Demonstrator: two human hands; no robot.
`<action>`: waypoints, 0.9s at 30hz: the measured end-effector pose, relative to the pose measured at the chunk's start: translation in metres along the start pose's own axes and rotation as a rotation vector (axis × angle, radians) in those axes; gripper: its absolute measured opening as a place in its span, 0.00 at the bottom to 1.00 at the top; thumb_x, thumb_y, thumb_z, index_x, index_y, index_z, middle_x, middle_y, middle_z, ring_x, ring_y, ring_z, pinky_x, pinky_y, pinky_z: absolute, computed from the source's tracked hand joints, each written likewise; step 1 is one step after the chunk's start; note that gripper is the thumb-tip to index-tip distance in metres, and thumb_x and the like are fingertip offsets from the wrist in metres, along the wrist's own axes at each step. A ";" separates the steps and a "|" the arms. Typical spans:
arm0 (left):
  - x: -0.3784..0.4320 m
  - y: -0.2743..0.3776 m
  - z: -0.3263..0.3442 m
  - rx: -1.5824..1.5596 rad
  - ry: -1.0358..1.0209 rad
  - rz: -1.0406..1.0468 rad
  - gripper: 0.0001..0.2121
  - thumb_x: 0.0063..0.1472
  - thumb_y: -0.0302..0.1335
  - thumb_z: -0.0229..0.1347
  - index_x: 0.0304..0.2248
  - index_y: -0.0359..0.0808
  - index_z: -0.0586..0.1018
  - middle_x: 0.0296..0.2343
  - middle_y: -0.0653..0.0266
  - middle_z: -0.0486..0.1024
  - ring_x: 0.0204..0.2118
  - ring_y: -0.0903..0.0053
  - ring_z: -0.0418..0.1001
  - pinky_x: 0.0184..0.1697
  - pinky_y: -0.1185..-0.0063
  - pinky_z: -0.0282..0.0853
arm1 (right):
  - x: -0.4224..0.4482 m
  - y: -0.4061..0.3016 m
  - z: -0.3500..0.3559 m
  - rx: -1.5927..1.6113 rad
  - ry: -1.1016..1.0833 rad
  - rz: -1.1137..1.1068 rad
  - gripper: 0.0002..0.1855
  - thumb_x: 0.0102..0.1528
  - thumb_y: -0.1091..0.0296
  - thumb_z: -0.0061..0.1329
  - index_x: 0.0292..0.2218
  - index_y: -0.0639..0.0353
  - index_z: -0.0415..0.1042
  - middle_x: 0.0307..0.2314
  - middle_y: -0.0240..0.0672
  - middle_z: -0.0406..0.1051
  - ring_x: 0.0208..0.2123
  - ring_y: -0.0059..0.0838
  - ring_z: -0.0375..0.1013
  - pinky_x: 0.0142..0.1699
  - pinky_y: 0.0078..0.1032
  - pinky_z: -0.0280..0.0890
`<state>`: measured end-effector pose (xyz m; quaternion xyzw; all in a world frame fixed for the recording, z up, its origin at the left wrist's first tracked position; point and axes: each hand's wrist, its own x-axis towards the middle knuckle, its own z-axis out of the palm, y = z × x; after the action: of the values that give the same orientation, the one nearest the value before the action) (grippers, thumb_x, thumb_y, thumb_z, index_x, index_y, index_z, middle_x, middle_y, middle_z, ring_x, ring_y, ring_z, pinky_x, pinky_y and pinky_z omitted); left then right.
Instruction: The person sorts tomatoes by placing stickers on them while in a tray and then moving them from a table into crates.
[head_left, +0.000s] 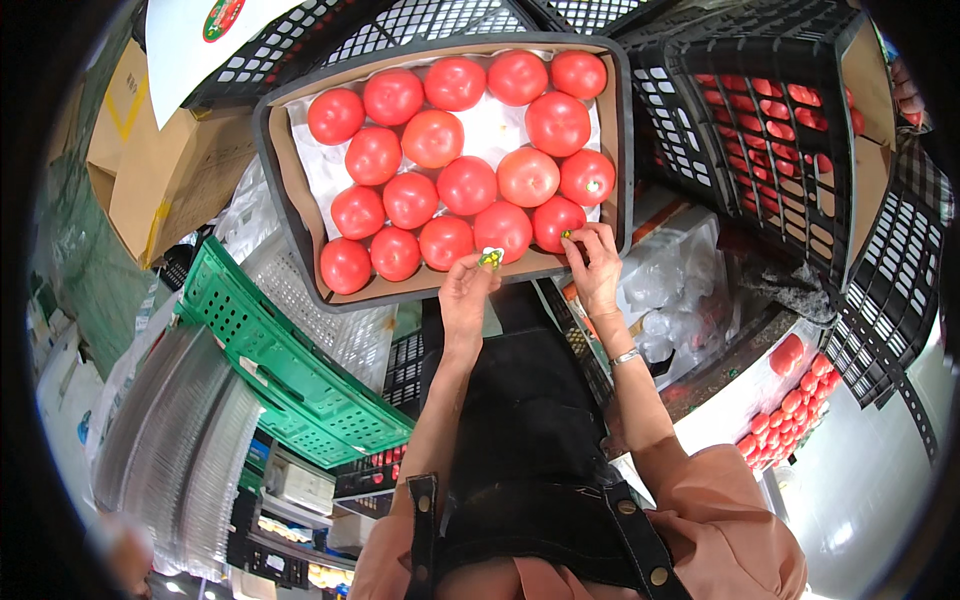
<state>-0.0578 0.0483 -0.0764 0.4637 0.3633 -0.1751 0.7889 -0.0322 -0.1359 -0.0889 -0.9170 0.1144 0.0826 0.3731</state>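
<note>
A black crate (628, 135) with a cardboard and white paper lining holds several red tomatoes (466, 185) in front of me. Between the thumb and fingers of my left hand (466, 289) is a small green and yellow sticker (491, 259), over the crate's near edge, beside a tomato (502, 225). My right hand (596, 262) reaches over the same edge to the right, its fingertips at a small green and yellow sticker (566, 234) against a tomato (556, 217); whether it is pinched or stuck down I cannot tell. One tomato (587, 177) at the right bears a small pale spot.
Black crates (780, 52) with tomatoes stand at the right, near a bin of clear plastic bags (675, 300). A green crate (277, 375) and stacked clear plastic trays (172, 442) are at the left, below a cardboard box (187, 172). More tomatoes (791, 409) lie at lower right.
</note>
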 end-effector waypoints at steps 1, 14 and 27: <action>0.000 0.000 0.000 -0.001 -0.002 -0.004 0.07 0.58 0.27 0.50 0.35 0.34 0.72 0.27 0.69 0.72 0.29 0.86 0.68 0.36 0.85 0.64 | -0.001 0.002 -0.001 -0.031 -0.013 -0.022 0.09 0.47 0.73 0.50 0.33 0.56 0.68 0.31 0.38 0.65 0.30 0.41 0.69 0.33 0.30 0.65; 0.000 -0.004 -0.001 0.000 -0.002 -0.013 0.08 0.58 0.28 0.50 0.36 0.34 0.72 0.28 0.69 0.72 0.29 0.87 0.68 0.36 0.85 0.64 | -0.001 0.008 -0.005 -0.026 -0.038 -0.082 0.06 0.49 0.74 0.47 0.32 0.58 0.69 0.31 0.38 0.65 0.30 0.35 0.70 0.32 0.29 0.66; 0.000 -0.007 0.000 0.002 -0.004 0.021 0.08 0.59 0.28 0.49 0.35 0.34 0.72 0.27 0.69 0.72 0.29 0.86 0.68 0.36 0.85 0.63 | -0.021 -0.012 0.022 0.033 0.181 0.088 0.14 0.49 0.75 0.47 0.39 0.65 0.66 0.36 0.44 0.62 0.34 0.37 0.67 0.40 0.27 0.63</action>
<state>-0.0622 0.0449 -0.0811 0.4681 0.3568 -0.1682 0.7908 -0.0511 -0.1092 -0.0915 -0.9087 0.1889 0.0139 0.3721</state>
